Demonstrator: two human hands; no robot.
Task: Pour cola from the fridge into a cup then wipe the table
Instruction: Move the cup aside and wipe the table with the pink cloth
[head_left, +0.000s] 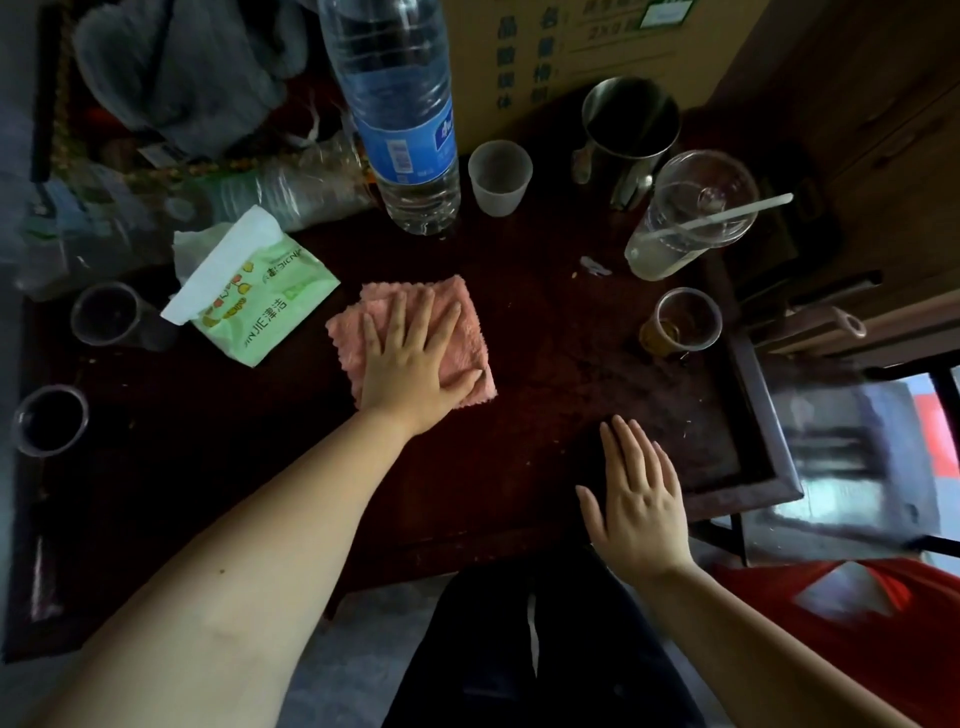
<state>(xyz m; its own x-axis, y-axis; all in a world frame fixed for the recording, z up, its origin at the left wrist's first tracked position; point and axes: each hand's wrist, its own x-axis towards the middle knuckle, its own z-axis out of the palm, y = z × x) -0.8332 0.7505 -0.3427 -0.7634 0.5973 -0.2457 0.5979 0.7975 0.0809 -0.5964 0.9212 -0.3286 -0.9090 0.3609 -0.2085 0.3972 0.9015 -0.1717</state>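
A folded pink cloth (384, 306) lies in the middle of the dark wooden table (545, 395). My left hand (415, 358) presses flat on it with straight, spread fingers. My right hand (636, 493) hovers or rests flat near the table's front edge, fingers straight, holding nothing. A small frosted plastic cup (500, 177) stands empty at the back. Two clear cups with dark liquid (106, 314) (49, 421) stand at the left. No cola bottle is visible.
A large water bottle (405, 114) stands at the back centre. A green tissue pack (254, 291) lies left of the cloth. At the right are a steel mug (628, 135), a lidded cup with a straw (685, 218) and a small cup (683, 322). Cardboard box behind.
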